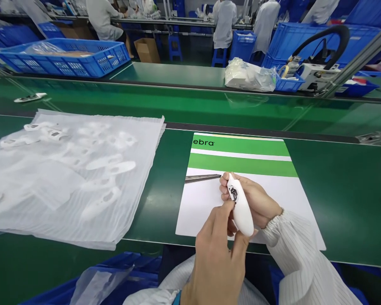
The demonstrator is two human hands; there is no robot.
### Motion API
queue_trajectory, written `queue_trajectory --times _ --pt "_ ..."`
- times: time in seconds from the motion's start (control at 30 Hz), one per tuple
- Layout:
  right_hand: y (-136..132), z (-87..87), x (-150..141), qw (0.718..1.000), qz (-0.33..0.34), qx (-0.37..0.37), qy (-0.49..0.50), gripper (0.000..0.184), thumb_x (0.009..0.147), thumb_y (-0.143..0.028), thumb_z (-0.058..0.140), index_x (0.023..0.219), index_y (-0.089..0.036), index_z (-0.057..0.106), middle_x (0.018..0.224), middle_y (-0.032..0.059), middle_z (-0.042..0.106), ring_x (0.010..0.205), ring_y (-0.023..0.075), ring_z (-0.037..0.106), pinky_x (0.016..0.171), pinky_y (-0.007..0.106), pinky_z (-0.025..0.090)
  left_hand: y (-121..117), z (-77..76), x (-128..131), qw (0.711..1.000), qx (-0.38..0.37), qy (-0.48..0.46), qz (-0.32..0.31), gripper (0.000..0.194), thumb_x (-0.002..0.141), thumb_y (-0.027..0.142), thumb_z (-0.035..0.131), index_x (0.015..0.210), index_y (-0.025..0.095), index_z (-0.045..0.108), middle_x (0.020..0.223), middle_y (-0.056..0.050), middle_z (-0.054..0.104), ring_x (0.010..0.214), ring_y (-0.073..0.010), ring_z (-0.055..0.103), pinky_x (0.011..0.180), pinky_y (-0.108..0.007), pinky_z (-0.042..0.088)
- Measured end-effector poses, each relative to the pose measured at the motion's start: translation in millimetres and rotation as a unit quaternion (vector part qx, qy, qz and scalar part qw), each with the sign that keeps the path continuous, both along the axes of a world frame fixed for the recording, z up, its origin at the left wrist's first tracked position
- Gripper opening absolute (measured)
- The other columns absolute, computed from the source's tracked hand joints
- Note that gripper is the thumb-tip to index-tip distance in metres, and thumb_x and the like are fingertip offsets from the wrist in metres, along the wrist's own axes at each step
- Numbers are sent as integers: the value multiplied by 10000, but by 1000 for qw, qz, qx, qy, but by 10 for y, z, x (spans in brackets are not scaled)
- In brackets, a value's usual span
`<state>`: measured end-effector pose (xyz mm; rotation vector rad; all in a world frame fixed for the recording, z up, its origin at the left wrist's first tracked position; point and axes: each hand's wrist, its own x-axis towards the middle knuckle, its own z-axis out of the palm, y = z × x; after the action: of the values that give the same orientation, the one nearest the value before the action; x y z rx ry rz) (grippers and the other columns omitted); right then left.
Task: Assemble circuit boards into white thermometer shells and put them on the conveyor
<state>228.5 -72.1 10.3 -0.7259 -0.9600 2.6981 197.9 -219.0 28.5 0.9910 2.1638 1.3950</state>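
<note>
White curved plastic handheld part [243, 216] at left hand's [214, 258] 1 o'clock, left fingers [232, 204] pinching its dark insert, right hand's [250, 199] curled fingers [225, 184] cradling it over green-and-white printed sheet [241, 165].

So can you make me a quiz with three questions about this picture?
1. Where is the white piece?
A. In a blue crate
B. Above the sheet
C. On the floor

2. What colour are the wide stripes on the sheet?
A. Red
B. Blue
C. Green

3. How does the clear bag lie?
A. Spread flat on the bench
B. Hanging from a hook
C. Rolled up tight

Answers:
1. B, because the left hand and right hand hold it over the sheet.
2. C, because two green bands cross the sheet.
3. A, because it lies spread out, with white pieces showing through it.
</note>
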Motion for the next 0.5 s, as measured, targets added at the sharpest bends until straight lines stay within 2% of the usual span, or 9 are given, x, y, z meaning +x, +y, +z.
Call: queue_trajectory --times 0.17,0.37,0.5 --pt "11 94 26 996 -22 82 -15 257 977 -372 504 844 -165 579 824 13 443 687 102 415 674 245 376 -10 9 -9 999 -31 -8 -15 418 824 193 679 1196 302 524 949 19 680 720 -137 626 630 -237 544" --pt "-5 220 99 975 -30 214 -42 323 1001 -449 429 855 -193 563 819 9 429 723 121 396 677 254 367 -45 -48 -13 998 -50 8 -40 319 901 286 585 1211 267 514 954 -16 681 759 -156 642 641 -249 542" --pt "-26 285 132 966 -41 252 -37 333 999 -477 416 857 -207 548 798 9 432 710 129 399 636 259 374 -41 -102 36 997 -73 -19 -18 321 943 354 501 1249 264 526 1001 -52 678 836 -192 645 675 -279 540"
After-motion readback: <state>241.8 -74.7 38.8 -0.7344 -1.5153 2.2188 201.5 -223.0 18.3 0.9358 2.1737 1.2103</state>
